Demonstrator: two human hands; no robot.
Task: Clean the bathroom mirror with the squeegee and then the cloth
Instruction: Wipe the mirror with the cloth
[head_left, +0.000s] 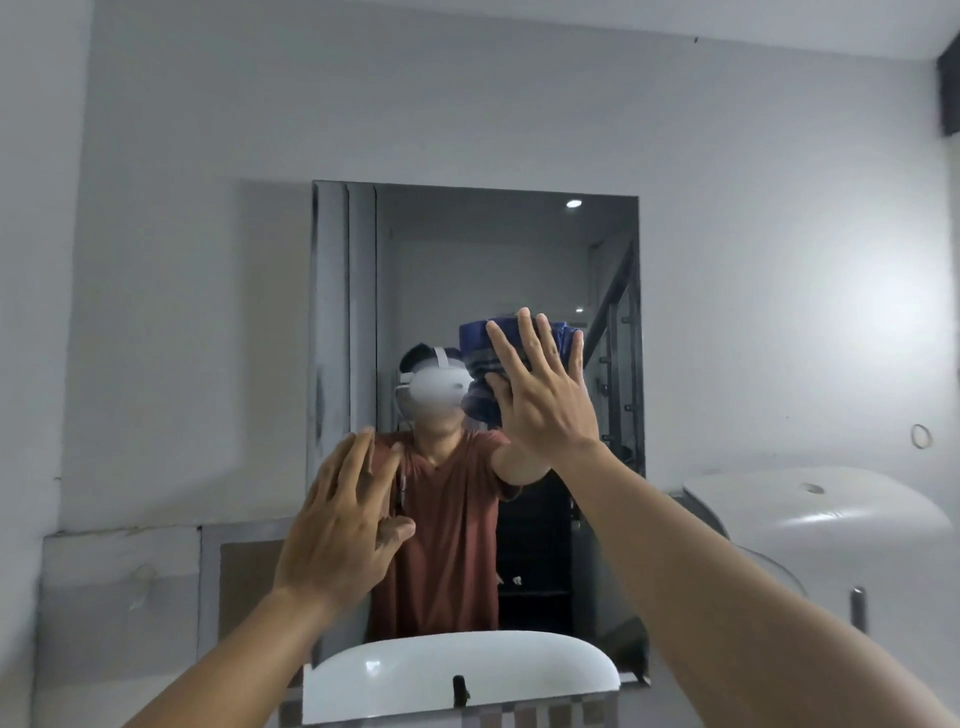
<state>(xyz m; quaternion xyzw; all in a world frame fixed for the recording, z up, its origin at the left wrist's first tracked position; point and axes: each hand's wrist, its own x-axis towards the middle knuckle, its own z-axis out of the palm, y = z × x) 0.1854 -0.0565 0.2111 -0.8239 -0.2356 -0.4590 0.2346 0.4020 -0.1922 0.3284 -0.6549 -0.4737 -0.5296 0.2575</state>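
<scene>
A rectangular mirror (467, 249) hangs on the grey wall ahead. My right hand (540, 384) presses a blue cloth (475, 345) flat against the glass at the mirror's middle right, fingers straight and spread. My left hand (343, 525) is raised at the mirror's lower left edge, fingers straight and slightly spread, holding nothing; whether it touches the glass is unclear. No squeegee is visible.
A white sink (462, 670) with a dark tap (460, 691) sits directly below the mirror. A white rounded fixture (815, 514) stands at the right, with a small ring hook (920, 435) on the wall above it. A grey ledge (119, 571) runs at lower left.
</scene>
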